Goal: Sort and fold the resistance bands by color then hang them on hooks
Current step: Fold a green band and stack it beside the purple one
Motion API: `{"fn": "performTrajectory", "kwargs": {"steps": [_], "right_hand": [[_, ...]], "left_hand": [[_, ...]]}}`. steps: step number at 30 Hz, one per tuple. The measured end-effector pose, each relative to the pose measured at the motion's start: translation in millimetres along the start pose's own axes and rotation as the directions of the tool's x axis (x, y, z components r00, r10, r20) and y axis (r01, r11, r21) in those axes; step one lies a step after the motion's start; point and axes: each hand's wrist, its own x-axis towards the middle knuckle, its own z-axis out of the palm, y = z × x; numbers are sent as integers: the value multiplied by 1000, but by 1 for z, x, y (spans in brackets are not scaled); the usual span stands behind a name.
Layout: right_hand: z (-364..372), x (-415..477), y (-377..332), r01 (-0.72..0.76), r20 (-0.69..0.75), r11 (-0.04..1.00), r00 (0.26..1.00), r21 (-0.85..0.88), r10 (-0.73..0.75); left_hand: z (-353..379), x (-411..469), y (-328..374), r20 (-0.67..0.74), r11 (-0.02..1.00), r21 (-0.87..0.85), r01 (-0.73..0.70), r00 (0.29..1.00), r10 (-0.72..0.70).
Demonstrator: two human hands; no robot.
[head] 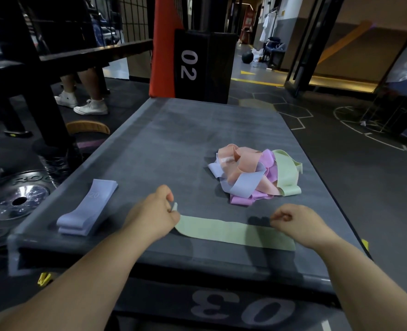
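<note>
One green band [221, 231] lies flat along the near edge of the counter [185, 144], spread, we judge, for folding | our left hand [154, 211] pinches its left end | right hand [298, 223] curled at its far edge, grip unclear | folded lilac stack [87, 209] left | unsorted pile [252, 173] behind.

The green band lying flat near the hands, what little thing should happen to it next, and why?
Probably fold it in half, left end over to the right. The green band lies flat and unfolded, the left hand pinches its left end, the right hand curls by the other, and the lavender bands nearby already lie folded.
</note>
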Motion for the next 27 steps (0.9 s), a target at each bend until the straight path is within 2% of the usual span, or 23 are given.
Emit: {"fn": "performTrajectory", "kwargs": {"steps": [3, 5, 10, 13, 17, 19, 24, 27], "right_hand": [[13, -3, -21, 79, 60, 978, 994, 192, -92], [22, -6, -35, 73, 114, 947, 987, 312, -114], [41, -9, -63, -96, 261, 807, 962, 582, -74], [46, -9, -67, -122, 281, 774, 957, 622, -75], [46, -4, -64, -153, 260, 780, 966, 606, -12], [43, 0, -59, -158, 243, 782, 970, 603, 9], [31, -1, -50, -165, 251, 708, 968, 686, -18], [26, -1, -45, -126, 224, 711, 973, 691, -45]], "left_hand": [[7, -7, 15, -24, 989, -88, -118, 993, 116], [13, -12, 26, -29, 973, -126, -193, 981, 191], [30, -22, 49, -26, 918, -112, -380, 925, 380], [37, -24, 57, -29, 896, -89, -435, 900, 435], [46, -21, 57, 8, 882, -58, -467, 884, 468], [54, -14, 52, -31, 867, -37, -497, 868, 496], [60, -8, 47, 70, 900, -50, -432, 898, 435], [59, -9, 48, 82, 904, -38, -425, 901, 427]]}}
